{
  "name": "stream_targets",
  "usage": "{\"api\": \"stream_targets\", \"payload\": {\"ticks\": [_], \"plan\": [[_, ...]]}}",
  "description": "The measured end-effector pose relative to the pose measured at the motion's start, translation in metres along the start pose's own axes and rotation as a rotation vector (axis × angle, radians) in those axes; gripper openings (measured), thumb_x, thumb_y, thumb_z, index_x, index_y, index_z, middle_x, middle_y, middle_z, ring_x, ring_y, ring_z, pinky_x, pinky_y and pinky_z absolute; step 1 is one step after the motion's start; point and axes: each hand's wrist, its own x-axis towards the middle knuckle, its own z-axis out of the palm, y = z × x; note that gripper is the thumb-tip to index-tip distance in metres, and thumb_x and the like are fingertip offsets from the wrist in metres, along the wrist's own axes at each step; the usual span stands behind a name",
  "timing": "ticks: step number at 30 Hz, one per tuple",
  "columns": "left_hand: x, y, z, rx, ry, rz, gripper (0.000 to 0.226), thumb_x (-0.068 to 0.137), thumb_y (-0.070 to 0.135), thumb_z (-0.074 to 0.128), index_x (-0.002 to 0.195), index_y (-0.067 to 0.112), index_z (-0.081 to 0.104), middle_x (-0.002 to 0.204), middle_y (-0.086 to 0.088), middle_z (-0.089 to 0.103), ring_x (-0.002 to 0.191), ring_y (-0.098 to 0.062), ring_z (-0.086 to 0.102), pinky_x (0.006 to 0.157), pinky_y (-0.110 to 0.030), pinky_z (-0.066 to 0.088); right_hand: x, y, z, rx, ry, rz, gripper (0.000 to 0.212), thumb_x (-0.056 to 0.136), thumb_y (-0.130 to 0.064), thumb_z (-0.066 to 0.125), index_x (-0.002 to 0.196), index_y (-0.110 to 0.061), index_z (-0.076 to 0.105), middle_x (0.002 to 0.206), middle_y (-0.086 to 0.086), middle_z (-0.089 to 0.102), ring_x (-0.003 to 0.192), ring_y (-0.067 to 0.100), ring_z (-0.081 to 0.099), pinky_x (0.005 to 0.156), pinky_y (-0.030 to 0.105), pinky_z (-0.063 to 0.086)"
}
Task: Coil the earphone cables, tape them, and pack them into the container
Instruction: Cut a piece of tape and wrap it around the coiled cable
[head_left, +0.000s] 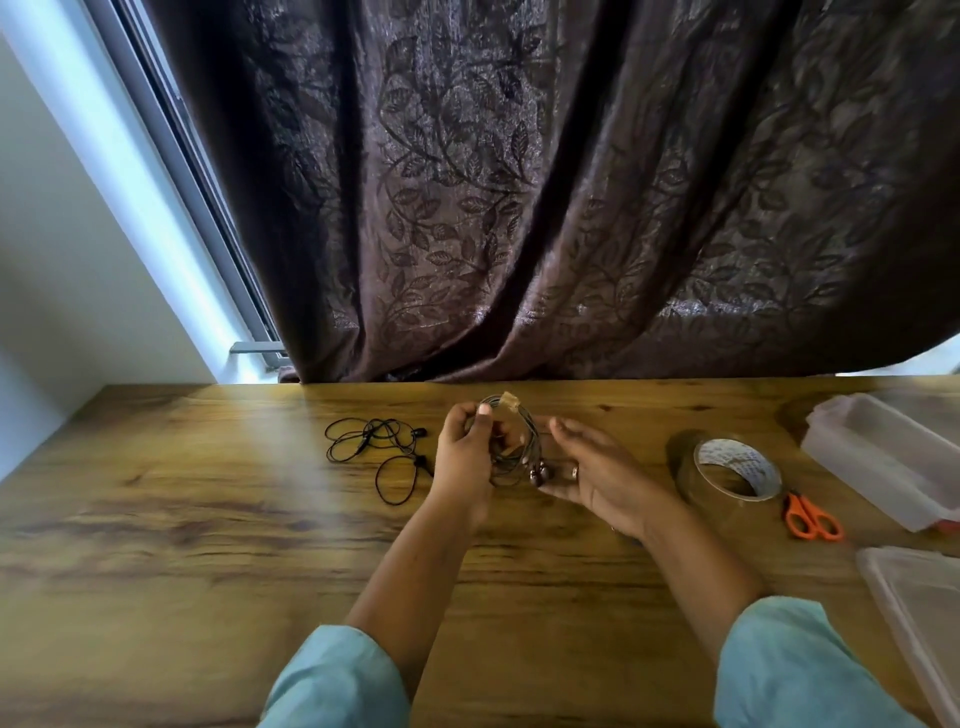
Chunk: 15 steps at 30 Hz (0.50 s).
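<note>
In the middle of the frame the left hand holds a coiled earphone cable a little above the wooden table. Its grip is closed on the left side of the coil, with the thumb pressed on the upper part of the loop. A small piece of brownish tape sits on the top of the coil, just beside the thumb. Two dark earbuds hang at the lower right of the coil.

The right hand is just to the right of the coil, palm turned toward it and fingers spread; its grip is released and holds nothing (whether the fingertips touch the cable I cannot tell). A ring shows on one finger.

To the left of the hands a second black earphone cable lies loose and uncoiled on the table. At the right of the frame a roll of clear tape lies flat, and just beside it, lower right, are scissors with orange handles. Further right stands a translucent plastic container, near the table's far edge. Its lid lies apart at the lower right edge. A dark patterned curtain hangs behind the table.
</note>
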Motion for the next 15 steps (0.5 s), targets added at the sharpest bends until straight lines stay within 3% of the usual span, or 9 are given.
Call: {"api": "stream_targets", "payload": {"ticks": [5, 11, 15], "plan": [[0.002, -0.019, -0.004, 0.018, 0.134, -0.153, 0.018, 0.101, 0.029, 0.04, 0.109, 0.017, 0.05, 0.112, -0.012, 0.057, 0.107, -0.032, 0.057, 0.096, -0.051, 0.048, 0.001, 0.024, 0.015, 0.056, 0.095, 0.032, 0.025, 0.096, -0.016, 0.053, 0.12, -0.018, 0.059, 0.124, 0.009, 0.059, 0.11, 0.024, 0.058, 0.082, 0.036, 0.056], [0.001, -0.049, -0.004, 0.082, 0.164, -0.272, 0.033, 0.101, 0.028, 0.037, 0.13, 0.014, 0.046, 0.126, -0.017, 0.056, 0.115, -0.034, 0.055, 0.102, -0.05, 0.043, 0.01, 0.05, 0.032, -0.079, 0.298, 0.074, 0.046, 0.091, -0.014, 0.061, 0.134, -0.024, 0.047, 0.124, 0.005, 0.059, 0.107, 0.021, 0.061, 0.091, 0.04, 0.054], [-0.001, -0.056, -0.006, 0.172, 0.11, -0.312, 0.026, 0.1, 0.024, 0.04, 0.121, 0.012, 0.05, 0.115, -0.013, 0.062, 0.107, -0.03, 0.06, 0.097, -0.046, 0.048, 0.016, 0.054, 0.021, -0.277, 0.404, 0.067, 0.037, 0.087, -0.013, 0.065, 0.116, -0.03, 0.05, 0.116, 0.002, 0.063, 0.097, 0.017, 0.063, 0.085, 0.035, 0.057]]}}
